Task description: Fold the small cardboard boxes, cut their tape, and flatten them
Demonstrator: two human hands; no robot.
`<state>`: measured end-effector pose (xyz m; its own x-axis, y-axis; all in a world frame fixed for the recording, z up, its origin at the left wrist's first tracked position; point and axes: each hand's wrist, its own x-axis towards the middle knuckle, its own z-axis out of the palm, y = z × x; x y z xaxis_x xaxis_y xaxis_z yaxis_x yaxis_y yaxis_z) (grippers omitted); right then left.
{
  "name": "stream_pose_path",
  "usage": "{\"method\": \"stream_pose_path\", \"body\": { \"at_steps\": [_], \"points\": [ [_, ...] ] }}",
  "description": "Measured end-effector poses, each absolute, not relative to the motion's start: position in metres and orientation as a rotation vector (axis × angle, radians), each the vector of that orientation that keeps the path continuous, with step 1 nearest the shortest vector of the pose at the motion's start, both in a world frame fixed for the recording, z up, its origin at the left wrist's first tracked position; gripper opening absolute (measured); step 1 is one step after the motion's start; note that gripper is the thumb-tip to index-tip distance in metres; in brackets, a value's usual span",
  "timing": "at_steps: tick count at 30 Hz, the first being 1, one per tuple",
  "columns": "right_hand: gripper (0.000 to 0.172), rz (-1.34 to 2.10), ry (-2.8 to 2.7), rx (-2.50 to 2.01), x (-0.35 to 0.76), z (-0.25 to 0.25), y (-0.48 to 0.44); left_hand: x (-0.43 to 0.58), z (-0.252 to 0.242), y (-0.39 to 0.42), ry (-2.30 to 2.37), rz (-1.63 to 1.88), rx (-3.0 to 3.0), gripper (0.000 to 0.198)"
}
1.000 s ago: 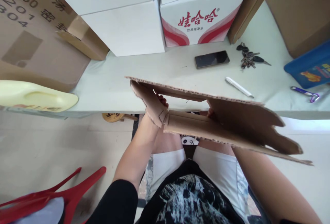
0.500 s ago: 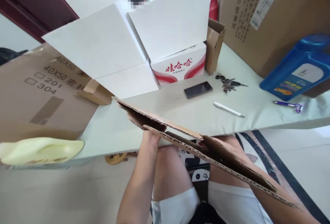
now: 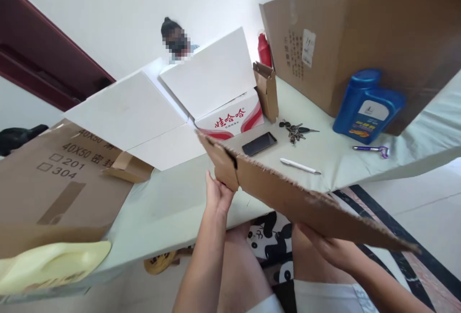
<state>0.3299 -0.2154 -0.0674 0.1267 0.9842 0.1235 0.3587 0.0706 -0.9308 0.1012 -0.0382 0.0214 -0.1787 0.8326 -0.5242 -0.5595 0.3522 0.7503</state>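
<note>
A flattened brown cardboard piece [image 3: 281, 188] slants across the front of the table, one end over the tabletop and the other over my lap. My left hand [image 3: 219, 193] grips its lower edge near the left end, with the thumb showing and the other fingers partly behind the board. Farther right, my right hand [image 3: 324, 243] holds the underside of the same board, its fingers mostly hidden. Beyond the board lie a black phone [image 3: 259, 143], a bunch of keys [image 3: 296, 131] and a white pen [image 3: 300, 165].
White boxes [image 3: 212, 78] and a red-and-white carton [image 3: 234, 118] stand at the back. Large brown boxes flank the table [image 3: 162, 212]. A blue bottle [image 3: 367, 111] and purple peeler [image 3: 372, 150] are right; a pale yellow bottle [image 3: 54, 265] is front left. A person [image 3: 175, 39] sits behind.
The cardboard has tilted so its broad face shows, and its left end has shifted right. Both hands still hold it, and more of my right hand shows. The view has shifted, revealing more wall.
</note>
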Motion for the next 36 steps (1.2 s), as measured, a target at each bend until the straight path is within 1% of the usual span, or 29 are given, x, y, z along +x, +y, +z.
{"method": "stream_pose_path", "body": {
  "at_steps": [2, 5, 7, 10, 12, 15, 17, 19, 22, 25, 30, 36],
  "points": [
    [0.03, 0.765, -1.344, -1.482, 0.34, -0.069, -0.215, 0.115, 0.022, -0.033, 1.248, 1.247, 0.347, 0.055],
    [0.028, 0.634, -1.299, -1.484, 0.36, -0.066, -0.206, 0.135, 0.015, -0.025, 1.279, 1.242, 0.447, 0.045],
    [0.027, 0.487, -1.255, -1.532, 0.375, -0.062, -0.196, 0.149, 0.009, -0.02, 1.273, 1.187, 0.533, 0.038],
    [0.033, 0.244, -1.104, -1.674, 0.391, -0.056, -0.175, 0.173, 0.0, -0.011, 1.241, 1.051, 0.693, 0.031],
    [0.04, 0.172, -0.979, -1.727, 0.398, -0.053, -0.157, 0.19, -0.006, -0.002, 1.226, 0.992, 0.829, 0.029],
    [0.046, 0.184, -0.826, -1.71, 0.403, -0.049, -0.121, 0.212, -0.017, 0.018, 1.236, 0.961, 1.09, 0.022],
    [0.047, 0.208, -0.812, -1.693, 0.407, -0.045, -0.09, 0.222, -0.029, 0.034, 1.26, 0.966, 1.275, 0.017],
    [0.046, 0.239, -0.884, -1.714, 0.413, -0.039, -0.056, 0.228, -0.043, 0.046, 1.284, 0.99, 1.431, 0.02],
    [0.047, 0.352, -0.984, -1.868, 0.424, -0.031, -0.003, 0.228, -0.064, 0.056, 1.313, 1.017, 1.6, 0.026],
    [0.048, 0.413, -1.054, -1.974, 0.434, -0.029, 0.045, 0.226, -0.079, 0.054, 1.322, 0.991, 1.746, 0.023],
    [0.046, 0.466, -1.113, -2.016, 0.441, -0.036, 0.104, 0.226, -0.087, 0.05, 1.274, 0.832, 1.997, 0.016],
    [0.047, 0.485, -1.221, -2.044, 0.444, -0.047, 0.142, 0.23, -0.091, 0.053, 1.243, 0.588, 2.237, 0.024]
  ]
}}
